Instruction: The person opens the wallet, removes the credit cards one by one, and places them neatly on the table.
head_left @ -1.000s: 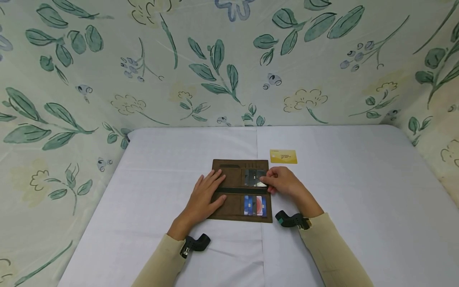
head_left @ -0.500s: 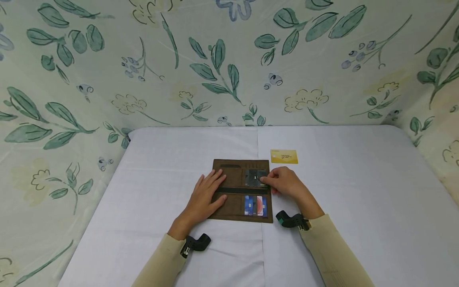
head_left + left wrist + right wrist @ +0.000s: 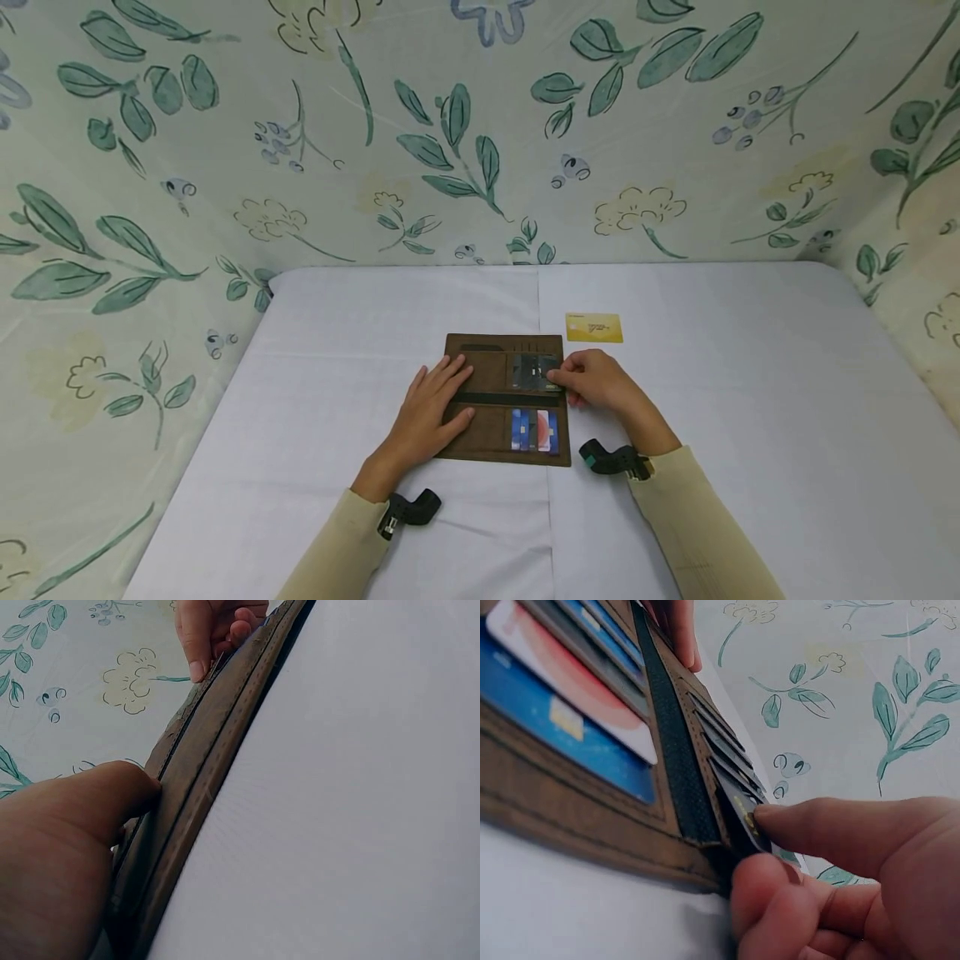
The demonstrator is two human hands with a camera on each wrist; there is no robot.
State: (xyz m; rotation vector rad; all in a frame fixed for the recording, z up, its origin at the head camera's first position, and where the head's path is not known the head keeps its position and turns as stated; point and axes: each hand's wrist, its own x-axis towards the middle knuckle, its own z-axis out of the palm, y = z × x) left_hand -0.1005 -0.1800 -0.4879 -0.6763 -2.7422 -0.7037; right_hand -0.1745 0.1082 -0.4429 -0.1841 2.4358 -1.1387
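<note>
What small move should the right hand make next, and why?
Probably ease the dark card deeper into the open wallet with the right hand: the card is partly exposed, the thumb rests on it, and the left hand lies spread across the wallet, apparently steadying it.

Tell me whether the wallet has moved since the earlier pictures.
No. In the head view, the wallet lies in the same spot, judged against the far edge of the white table.
</note>
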